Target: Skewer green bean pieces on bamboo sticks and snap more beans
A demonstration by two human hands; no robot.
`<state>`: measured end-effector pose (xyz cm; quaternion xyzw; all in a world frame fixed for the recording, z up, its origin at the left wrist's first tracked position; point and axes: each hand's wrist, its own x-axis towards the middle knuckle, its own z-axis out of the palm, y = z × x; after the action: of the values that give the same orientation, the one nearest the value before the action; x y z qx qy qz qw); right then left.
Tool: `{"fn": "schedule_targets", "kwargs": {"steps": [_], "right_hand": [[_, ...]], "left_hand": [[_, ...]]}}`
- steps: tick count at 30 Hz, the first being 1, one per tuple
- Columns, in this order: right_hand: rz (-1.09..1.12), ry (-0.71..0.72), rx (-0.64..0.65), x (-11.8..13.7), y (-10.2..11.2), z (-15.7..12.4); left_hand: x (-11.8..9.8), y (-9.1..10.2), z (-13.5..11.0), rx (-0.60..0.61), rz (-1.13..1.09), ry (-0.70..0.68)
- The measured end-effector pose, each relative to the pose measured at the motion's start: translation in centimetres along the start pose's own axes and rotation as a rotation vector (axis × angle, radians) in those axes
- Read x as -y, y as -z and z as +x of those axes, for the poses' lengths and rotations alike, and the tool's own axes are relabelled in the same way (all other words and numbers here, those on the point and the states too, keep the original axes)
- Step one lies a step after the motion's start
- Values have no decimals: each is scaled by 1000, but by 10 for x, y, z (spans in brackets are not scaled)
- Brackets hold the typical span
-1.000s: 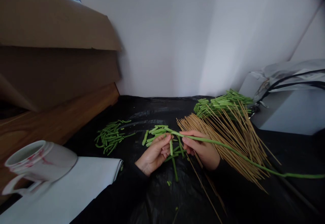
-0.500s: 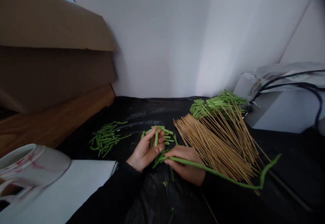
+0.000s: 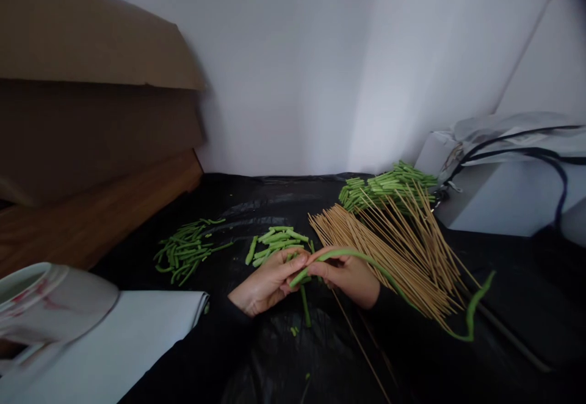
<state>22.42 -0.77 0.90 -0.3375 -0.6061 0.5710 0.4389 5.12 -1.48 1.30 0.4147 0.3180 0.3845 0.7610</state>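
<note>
A long green bean (image 3: 389,279) runs from between my hands out to the right, its far end bent upward. My right hand (image 3: 350,276) is closed on it, fingers near its cut end. Thumb and fingers of my left hand (image 3: 270,282) close round the same end, touching my right fingertips. Short cut bean pieces (image 3: 277,239) lie just beyond my hands, partly hidden by them. Another green bean piece (image 3: 305,306) rests below my fingers on the black plastic sheet (image 3: 274,355).
Thin wooden skewers (image 3: 389,263) spread out at right, with stacked bean pieces (image 3: 389,187) behind them. Thin bean scraps (image 3: 192,248) lie at left. A stained white mug (image 3: 59,306) stands on white paper (image 3: 132,324). A cardboard box (image 3: 101,86) and a white box (image 3: 489,202) flank the sheet.
My left hand has moved down and right to the bean's end and no longer shows the short piece it held. The piece pile is uncovered. My right hand has risen slightly.
</note>
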Motion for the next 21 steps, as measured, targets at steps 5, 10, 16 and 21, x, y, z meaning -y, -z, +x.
{"fn": "schedule_targets", "kwargs": {"steps": [5,10,16,21], "right_hand": [[61,-71,36,0,3,2],[228,-114,-60,0,12,6],[411,-150,-69,4,17,8],[398,-159,-26,2,18,7]], "left_hand": [[-3,2,-3,53,6,47],[-3,8,-4,148,39,154],[-1,10,-4,164,46,169],[-4,6,-5,161,60,178]]}}
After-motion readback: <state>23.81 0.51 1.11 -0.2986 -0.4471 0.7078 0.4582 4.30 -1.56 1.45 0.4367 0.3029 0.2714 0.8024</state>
